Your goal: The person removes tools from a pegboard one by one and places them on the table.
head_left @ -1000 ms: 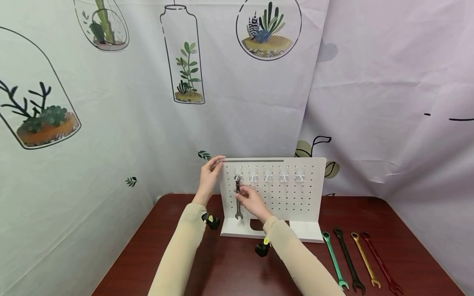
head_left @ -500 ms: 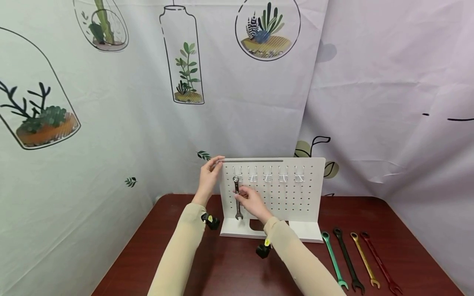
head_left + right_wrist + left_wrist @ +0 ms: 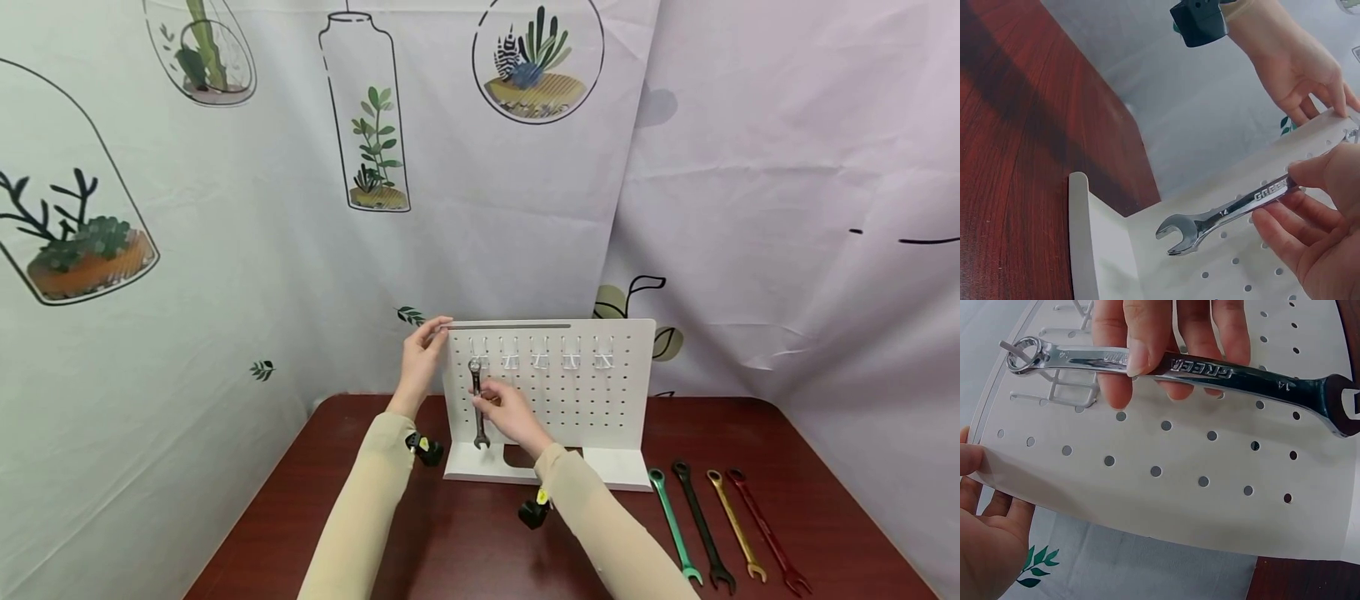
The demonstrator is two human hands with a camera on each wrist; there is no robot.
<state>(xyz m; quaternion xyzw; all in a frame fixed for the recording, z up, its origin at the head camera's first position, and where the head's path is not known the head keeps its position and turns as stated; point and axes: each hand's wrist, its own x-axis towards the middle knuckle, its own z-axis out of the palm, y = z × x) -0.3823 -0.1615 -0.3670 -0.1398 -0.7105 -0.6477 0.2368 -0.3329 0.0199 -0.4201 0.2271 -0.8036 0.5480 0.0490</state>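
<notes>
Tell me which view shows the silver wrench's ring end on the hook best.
The left wrist view: the silver wrench fills the frame, its ring end looped over a hook. The head view shows it small and hanging; the right wrist view shows only its open end.

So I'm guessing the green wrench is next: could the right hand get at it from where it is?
Probably yes. The right hand grips the silver wrench at the pegboard; the green wrench lies uncovered on the table to that side, nothing between.
</notes>
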